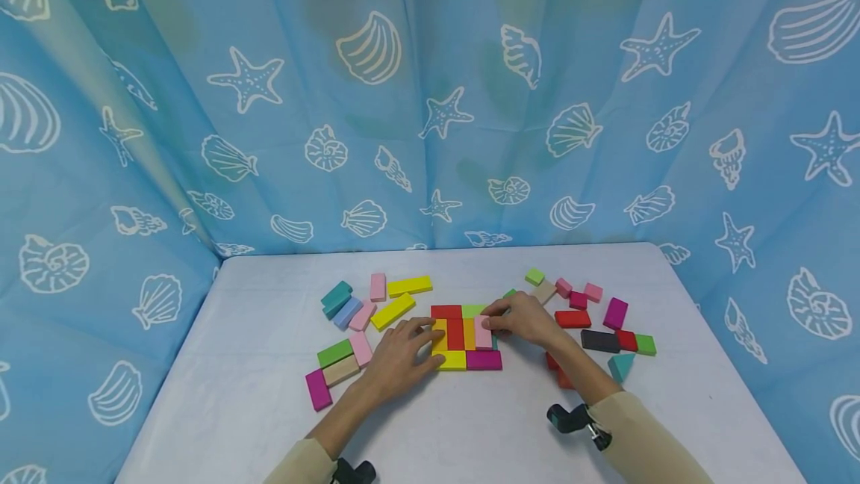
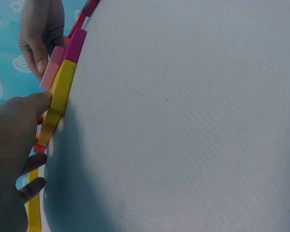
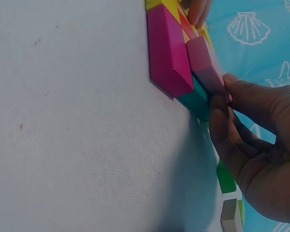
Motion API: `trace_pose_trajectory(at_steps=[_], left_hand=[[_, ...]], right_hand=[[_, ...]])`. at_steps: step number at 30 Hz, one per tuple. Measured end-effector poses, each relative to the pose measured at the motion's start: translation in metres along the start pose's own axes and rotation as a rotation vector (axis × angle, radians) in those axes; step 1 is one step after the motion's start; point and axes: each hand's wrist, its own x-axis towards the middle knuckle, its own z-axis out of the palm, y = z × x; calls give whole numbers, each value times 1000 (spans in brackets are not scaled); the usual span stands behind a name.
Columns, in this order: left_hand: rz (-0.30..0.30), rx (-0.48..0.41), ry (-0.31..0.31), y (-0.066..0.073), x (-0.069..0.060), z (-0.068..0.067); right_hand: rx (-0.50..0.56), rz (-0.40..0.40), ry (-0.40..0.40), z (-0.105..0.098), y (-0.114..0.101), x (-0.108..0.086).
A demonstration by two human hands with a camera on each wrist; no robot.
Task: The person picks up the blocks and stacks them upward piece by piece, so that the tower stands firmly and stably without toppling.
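A flat rectangular arrangement of coloured wooden blocks lies between the hands, with a red block in its middle and a yellow block and a magenta block along its near edge. My right hand pinches a pink block between thumb and fingers at the arrangement's right side. That pink block sits higher than the magenta one, with a teal block beneath its edge. Spread along the left side, my left hand touches the yellow blocks with its fingers and thumb.
Loose blocks lie to the left, among them a green block and a yellow one. On the right are several more, including a black block and a teal triangle. A blue shell-patterned curtain surrounds the white table.
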Motion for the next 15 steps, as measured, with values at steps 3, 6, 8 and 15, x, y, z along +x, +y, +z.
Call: trace_pose_trajectory(at_steps=[3, 6, 8, 15], left_hand=[[-1, 1, -3, 0, 0, 0], [-3, 4, -5, 0, 0, 1], [-7, 5, -7, 0, 0, 1], [-14, 2, -8, 0, 0, 1]], right_hand=[[7, 4, -3, 0, 0, 0], [15, 1, -6, 1, 0, -1], [19, -3, -8, 1, 0, -1], [25, -16, -19, 0, 0, 0]])
